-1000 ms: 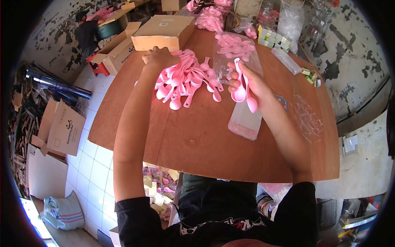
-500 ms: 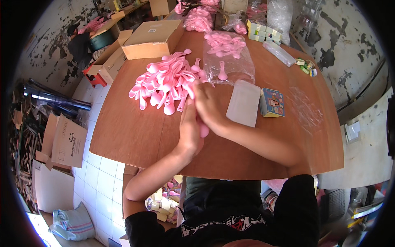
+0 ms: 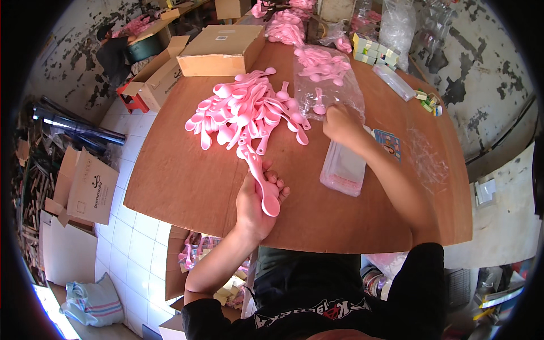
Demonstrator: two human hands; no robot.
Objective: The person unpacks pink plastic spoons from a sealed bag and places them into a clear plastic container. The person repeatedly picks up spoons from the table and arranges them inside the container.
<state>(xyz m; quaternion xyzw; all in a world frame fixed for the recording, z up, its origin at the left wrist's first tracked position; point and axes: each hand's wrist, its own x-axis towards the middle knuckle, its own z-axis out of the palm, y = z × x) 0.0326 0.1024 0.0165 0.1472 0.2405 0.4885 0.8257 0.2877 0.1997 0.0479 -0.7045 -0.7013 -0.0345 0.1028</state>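
In my left hand [image 3: 251, 212] lie pink plastic spoons [image 3: 266, 195], apparently several nested together, with the fingers curled around them. They are long, with a rounded bowl at the end nearest me. My right hand [image 3: 341, 126] is closed above the far end of a stack of clear plastic sleeves [image 3: 341, 170]. Whatever it pinches, if anything, is hidden by the fingers. Beyond my left hand spreads a loose heap of pink spoons [image 3: 241, 110]. Next to my right hand, one single spoon [image 3: 319, 102] rests on a large clear bag [image 3: 354, 96].
A cardboard box [image 3: 218, 54] stands at the far left of the brown table [image 3: 170, 187]. Right of the sleeves lies a small blue printed box [image 3: 388, 144], partly behind my right forearm. Small pale boxes [image 3: 371, 51] are stacked far right. Another person [image 3: 112, 56] is at the back left.
My hands have come apart: the right moved right to the sleeve stack, while the left stayed near me with the spoons now exposed. The whole view has shifted slightly.
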